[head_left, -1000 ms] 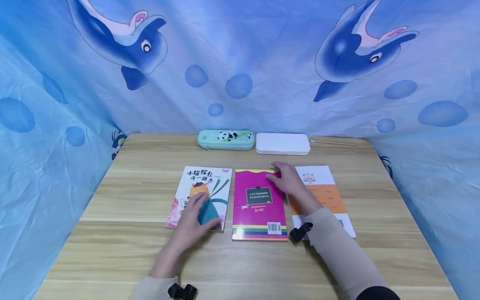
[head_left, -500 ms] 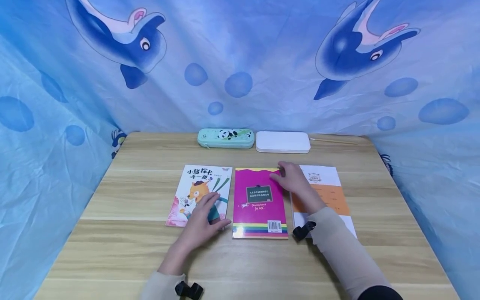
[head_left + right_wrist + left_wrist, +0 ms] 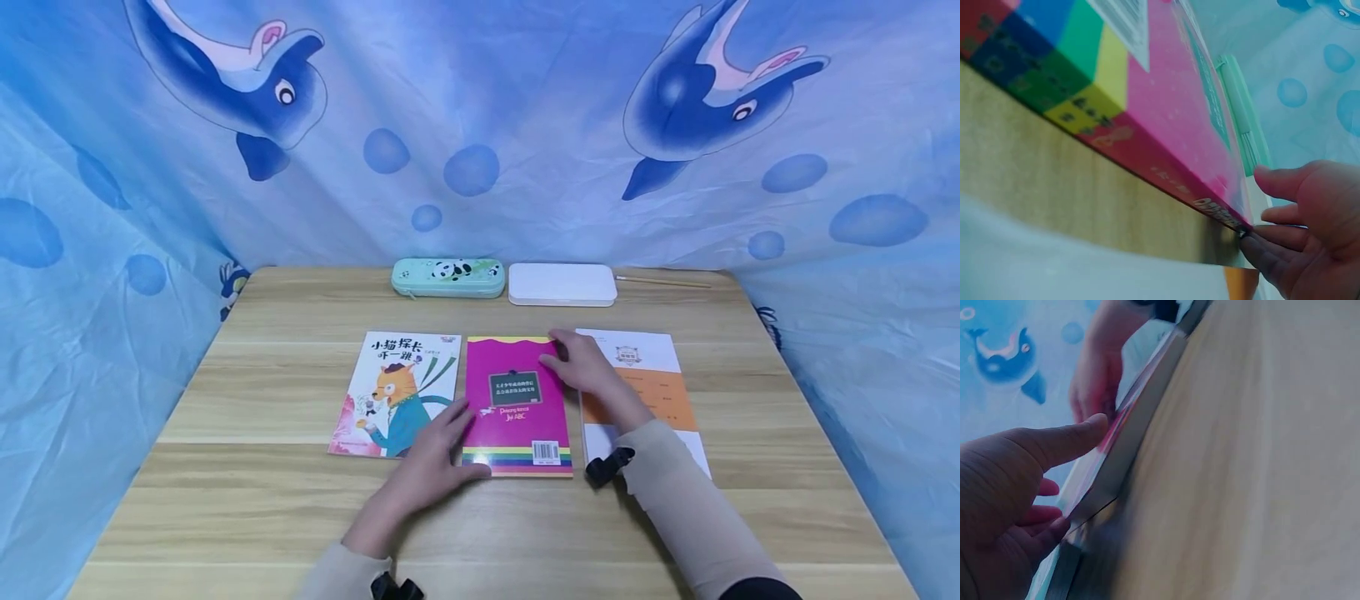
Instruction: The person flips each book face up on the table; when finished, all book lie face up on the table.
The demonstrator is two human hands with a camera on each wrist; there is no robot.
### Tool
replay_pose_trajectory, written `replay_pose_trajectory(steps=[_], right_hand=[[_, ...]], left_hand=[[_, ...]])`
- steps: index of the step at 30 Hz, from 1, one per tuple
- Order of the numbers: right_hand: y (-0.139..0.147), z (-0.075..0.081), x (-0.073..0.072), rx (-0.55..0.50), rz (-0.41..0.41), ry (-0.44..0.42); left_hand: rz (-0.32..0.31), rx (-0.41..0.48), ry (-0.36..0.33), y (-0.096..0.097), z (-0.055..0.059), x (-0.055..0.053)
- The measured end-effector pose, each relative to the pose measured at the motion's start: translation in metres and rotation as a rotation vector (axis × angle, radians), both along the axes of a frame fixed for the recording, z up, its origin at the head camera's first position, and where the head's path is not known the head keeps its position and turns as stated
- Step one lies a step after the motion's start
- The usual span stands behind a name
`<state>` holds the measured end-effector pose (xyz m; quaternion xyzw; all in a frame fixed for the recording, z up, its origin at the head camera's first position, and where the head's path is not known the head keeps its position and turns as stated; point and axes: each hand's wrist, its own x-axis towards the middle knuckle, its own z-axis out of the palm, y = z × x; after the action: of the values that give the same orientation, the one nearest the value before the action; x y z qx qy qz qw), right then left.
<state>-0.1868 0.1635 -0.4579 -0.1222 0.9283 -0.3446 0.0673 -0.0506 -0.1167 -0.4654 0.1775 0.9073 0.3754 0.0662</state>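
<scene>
A pink book [image 3: 517, 400] with a barcode and a rainbow band lies flat in the middle of the table. At its lower left corner is my left hand [image 3: 431, 458], fingers along the left edge and thumb over the bottom edge. My right hand [image 3: 588, 362] is at the top right corner. In the right wrist view its fingertips [image 3: 1257, 240] touch the spine end of the pink book [image 3: 1175, 106], with the thumb stretched out above. The left wrist view shows the left thumb [image 3: 1079, 437] extended by the page edges of the book [image 3: 1138, 434].
On the left lies a white picture book [image 3: 397, 392] with an orange cat. A white and orange book [image 3: 652, 383] sits under the right forearm. Behind them are a mint panda pencil case [image 3: 450, 279], a white case [image 3: 562, 285] and a thin brush [image 3: 663, 282].
My left hand has moved right, from over the cat book to the pink book's corner. The white and orange book has shifted slightly right. My right hand stays near the pink book's top right corner.
</scene>
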Motion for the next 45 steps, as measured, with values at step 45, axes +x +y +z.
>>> replay_pose_trajectory(steps=[45], right_hand=[[0.057,-0.005,0.002,-0.194,0.158,0.203]], left_hand=[[-0.064,-0.020,-0.120,0.000,-0.004,0.006]])
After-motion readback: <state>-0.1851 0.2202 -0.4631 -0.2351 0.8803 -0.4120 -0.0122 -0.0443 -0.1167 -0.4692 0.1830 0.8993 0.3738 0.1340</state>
